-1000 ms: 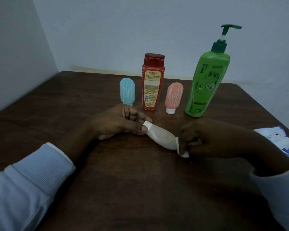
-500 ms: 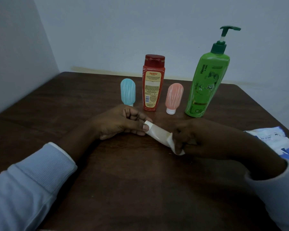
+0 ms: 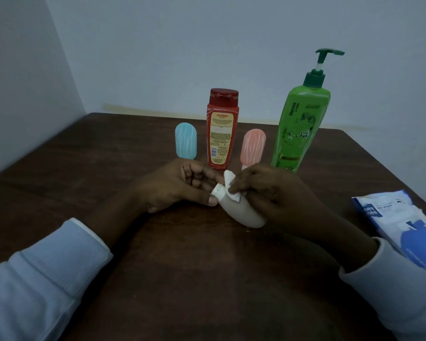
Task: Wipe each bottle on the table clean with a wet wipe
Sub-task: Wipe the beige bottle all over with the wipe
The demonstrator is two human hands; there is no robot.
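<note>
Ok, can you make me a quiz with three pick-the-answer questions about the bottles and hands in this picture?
1. Where is the wipes pack?
A) on the table, at the person's right
B) behind the tall bottles
C) on the floor

2. How many bottles stand upright at the back?
A) two
B) four
C) six

3. What is the right hand doing?
A) lying flat on the table
B) pressing a pump
C) holding a wet wipe against the white bottle

Answers:
1 A: the pack lies on the table beside the right sleeve.
2 B: the blue bottle, red bottle, pink bottle and green bottle stand in a row.
3 C: its fingers pinch the wipe near the cap end, which the left hand holds.
</note>
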